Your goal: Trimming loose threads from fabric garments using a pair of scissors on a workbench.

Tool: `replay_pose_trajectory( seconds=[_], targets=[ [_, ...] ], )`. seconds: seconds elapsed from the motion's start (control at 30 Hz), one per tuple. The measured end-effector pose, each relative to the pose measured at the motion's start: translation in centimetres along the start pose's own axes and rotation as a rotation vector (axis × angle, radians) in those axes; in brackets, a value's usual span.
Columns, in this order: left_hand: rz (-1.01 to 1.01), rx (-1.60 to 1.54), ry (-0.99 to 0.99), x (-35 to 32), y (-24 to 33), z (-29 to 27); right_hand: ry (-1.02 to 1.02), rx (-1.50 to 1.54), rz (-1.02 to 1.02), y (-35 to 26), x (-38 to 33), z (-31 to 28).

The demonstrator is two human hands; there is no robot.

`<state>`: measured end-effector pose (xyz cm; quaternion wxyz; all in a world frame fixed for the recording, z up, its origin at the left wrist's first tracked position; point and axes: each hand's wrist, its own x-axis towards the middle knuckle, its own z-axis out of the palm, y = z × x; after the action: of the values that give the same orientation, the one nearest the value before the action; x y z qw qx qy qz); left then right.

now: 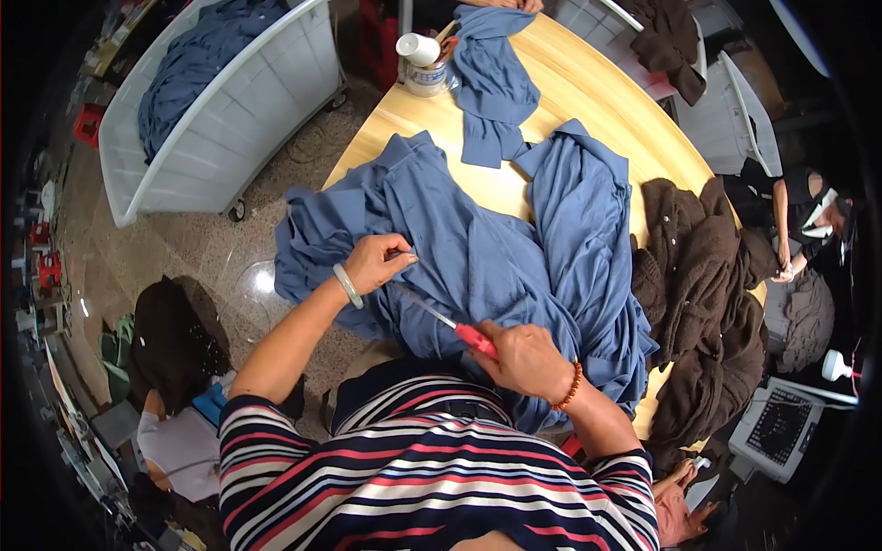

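Observation:
A large blue knitted-looking garment (459, 239) lies in folds over the near edge of the wooden table. My left hand (375, 264), with a pale bangle at its wrist, pinches a small bit of the blue cloth between thumb and fingers. In my right hand (533, 360) is a red-handled tool (476, 342) with a thin metal shaft. The shaft points up and left over the cloth, toward my left hand. Blur hides the kind of its tip, and whether it touches the garment cannot be told.
Brown garments (694, 266) are heaped on the right of the table (588, 64). At its far left stand a white cup (418, 49) and a tub (425, 81). Another person's hands (514, 5) hold blue cloth at the far end. A wheeled bin (239, 110) holds blue clothes; other people sit nearby.

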<state>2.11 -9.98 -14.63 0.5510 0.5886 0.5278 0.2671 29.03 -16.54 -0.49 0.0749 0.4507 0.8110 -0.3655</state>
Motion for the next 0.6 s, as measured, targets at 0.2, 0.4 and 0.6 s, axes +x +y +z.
replay_pose_trajectory(
  seconds=[0.2, 0.4, 0.6],
  targets=[
    [0.414, 1.165, -0.117, -1.1, 1.2, -4.6, 0.188, 0.094, 0.024, 0.4, -0.5, 0.3],
    [0.331, 0.631, -0.053, -0.6, 0.7, -5.3, 0.131, -0.008, -0.012, -0.3, 0.4, 0.7],
    [0.003, 0.164, -0.086, -1.3, 1.5, -4.4, 0.25, -0.075, -0.002, -0.5, 1.9, 1.4]
  ],
)
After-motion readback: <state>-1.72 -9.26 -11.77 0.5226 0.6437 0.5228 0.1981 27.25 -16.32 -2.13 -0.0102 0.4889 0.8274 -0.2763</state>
